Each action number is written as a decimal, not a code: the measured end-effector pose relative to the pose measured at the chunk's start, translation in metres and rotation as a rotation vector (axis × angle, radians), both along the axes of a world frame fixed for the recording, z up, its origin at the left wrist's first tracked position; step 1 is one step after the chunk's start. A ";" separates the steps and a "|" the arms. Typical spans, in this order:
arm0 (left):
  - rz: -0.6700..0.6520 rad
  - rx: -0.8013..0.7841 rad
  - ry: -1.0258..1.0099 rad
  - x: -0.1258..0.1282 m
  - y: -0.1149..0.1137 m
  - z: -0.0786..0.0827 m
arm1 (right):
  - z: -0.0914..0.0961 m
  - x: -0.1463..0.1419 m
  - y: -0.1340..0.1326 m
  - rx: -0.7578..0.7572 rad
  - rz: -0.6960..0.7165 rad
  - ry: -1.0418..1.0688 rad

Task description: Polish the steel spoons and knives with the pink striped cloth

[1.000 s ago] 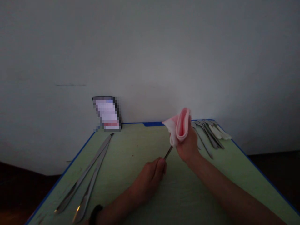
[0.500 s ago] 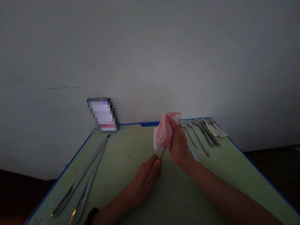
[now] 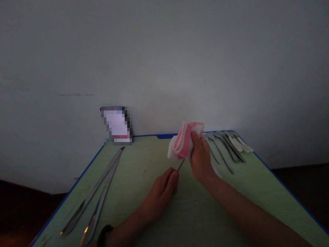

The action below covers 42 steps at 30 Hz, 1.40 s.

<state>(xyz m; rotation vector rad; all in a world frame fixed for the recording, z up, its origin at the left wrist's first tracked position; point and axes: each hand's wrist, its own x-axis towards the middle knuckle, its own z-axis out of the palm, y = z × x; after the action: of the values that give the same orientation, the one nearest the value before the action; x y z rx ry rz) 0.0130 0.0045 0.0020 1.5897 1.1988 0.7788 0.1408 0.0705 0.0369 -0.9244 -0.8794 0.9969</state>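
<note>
My left hand (image 3: 161, 192) is closed around the lower end of a thin metal utensil (image 3: 181, 165), held at a slant above the table. Its upper end disappears into a folded pink and white cloth (image 3: 185, 142), so I cannot tell its kind. The cloth is gripped in my right hand (image 3: 202, 159), thumb pressed on it, wrapped about the utensil. Just right of that hand lie several metal spoons (image 3: 223, 156), and my right wrist partly covers another metal piece.
On the left of the green, blue-edged table (image 3: 138, 192) lie two long metal utensils (image 3: 105, 183), their far ends touching. A blurred-out phone-like device (image 3: 118, 127) leans against the wall (image 3: 164, 61). Pieces with white handles (image 3: 235, 144) lie at the far right corner.
My right hand and the cloth have slid slightly up and away along the utensil, baring more metal above my left hand. The whole view has shifted a little.
</note>
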 end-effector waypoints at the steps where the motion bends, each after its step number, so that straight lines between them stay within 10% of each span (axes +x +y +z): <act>1: 0.020 0.017 0.029 0.001 0.000 0.000 | -0.004 -0.003 -0.002 -0.017 -0.012 -0.025; 19: 0.097 0.070 -0.029 0.000 -0.006 -0.008 | 0.006 0.009 0.015 0.112 0.024 0.336; 25: 0.206 0.194 0.179 -0.001 0.003 -0.006 | -0.016 -0.023 -0.022 -0.013 0.181 -0.012; 42: -0.048 0.274 0.562 0.004 -0.007 -0.006 | 0.000 0.005 0.007 0.018 -0.055 0.057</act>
<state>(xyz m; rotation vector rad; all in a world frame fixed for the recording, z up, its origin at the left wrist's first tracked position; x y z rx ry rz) 0.0169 -0.0024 -0.0036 2.1468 1.4829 0.4881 0.1460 0.0774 0.0371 -0.8956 -0.8100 0.9623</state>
